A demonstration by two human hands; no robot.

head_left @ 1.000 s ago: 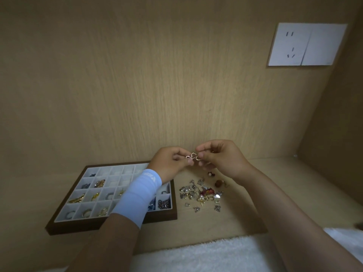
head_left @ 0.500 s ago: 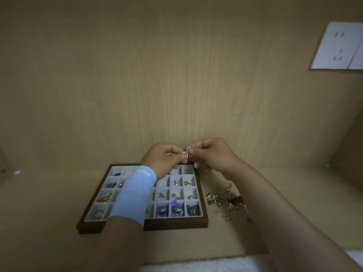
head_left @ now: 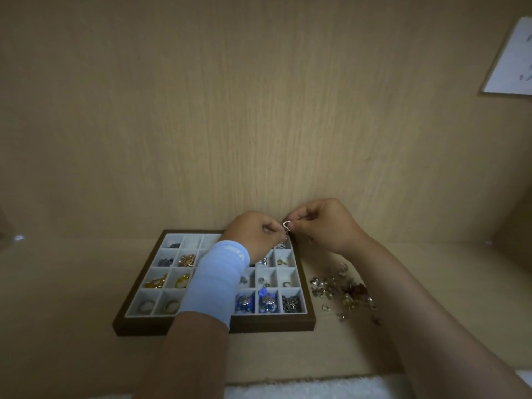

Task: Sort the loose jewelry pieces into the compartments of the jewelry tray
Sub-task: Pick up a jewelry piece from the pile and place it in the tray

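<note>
The jewelry tray (head_left: 138, 286) sits on the wooden shelf (head_left: 72, 312) to my left of centre, a dark brown frame around pale square compartments. In its leftmost columns lie dark blue pieces (head_left: 167, 262) toward the far side, gold pieces (head_left: 186, 260) in the middle rows and rings (head_left: 145, 306) in the near row. My left forearm crosses the middle of the tray in a light blue sleeve (head_left: 214, 279) and hides several compartments. Right of the sleeve, the near row holds blue pieces (head_left: 266, 302) and a dark silver cluster (head_left: 291, 303). Small single items sit in the compartments above them.

My left hand (head_left: 253, 234) is raised over the far right part of the tray, fingers curled in and pinching a small silver piece (head_left: 286, 225). My right hand (head_left: 325, 226) meets it from the other side, thumb and forefinger closed tight on the same piece. It is held in the air between both sets of fingertips, above the tray's far right corner. Its shape is too small and blurred to tell.

The loose pile (head_left: 342, 292) of unsorted jewelry lies on the shelf just beside the tray's right edge, partly under my right forearm. A white towel (head_left: 302, 390) shows along the near edge, and a white wall socket (head_left: 509, 59) sits high on the right.
</note>
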